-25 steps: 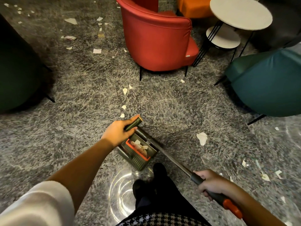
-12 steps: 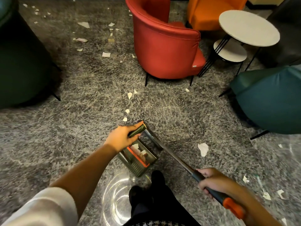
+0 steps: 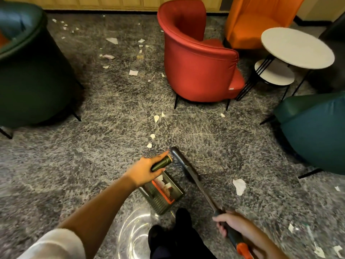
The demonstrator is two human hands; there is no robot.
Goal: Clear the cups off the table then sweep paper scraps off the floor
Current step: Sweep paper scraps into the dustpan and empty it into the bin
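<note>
Ideally, left hand curled round the dustpan handle and right hand gripping the broom, short low strokes should draw the nearest paper scraps in.

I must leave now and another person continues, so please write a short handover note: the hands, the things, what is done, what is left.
Left hand grips the dustpan by its handle; some scraps lie inside.
Right hand grips the broom, its head beside the pan.
Done: the round table shows no cups.
Left: paper scraps just ahead, a large one to the right, more far ahead on the left.
</note>
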